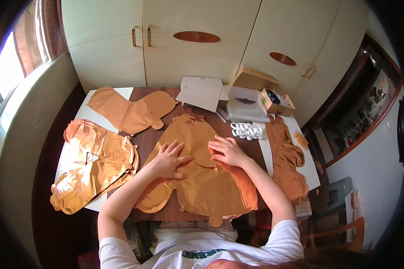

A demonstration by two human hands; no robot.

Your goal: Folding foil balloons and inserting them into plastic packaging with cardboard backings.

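A flat, deflated copper-gold foil balloon [215, 190] lies on the brown middle strip of the table in front of me. A rounded flap of its foil shows near the centre. My left hand [168, 160] rests on the left part of this foil, fingers spread. Over its right edge lies my right hand [230, 151], fingers stretched toward the left and slightly apart. Neither hand grips anything that I can see. The foil's right side bends up a little under my right forearm.
At left lies a shiny, crinkled foil balloon [96, 157]; another flat one [132, 110] is behind it, and a third [286, 161] sits at right. White rings [248, 131], a clear plastic box [248, 105], a white card [201, 93] and an open carton [278, 102] stand farther back.
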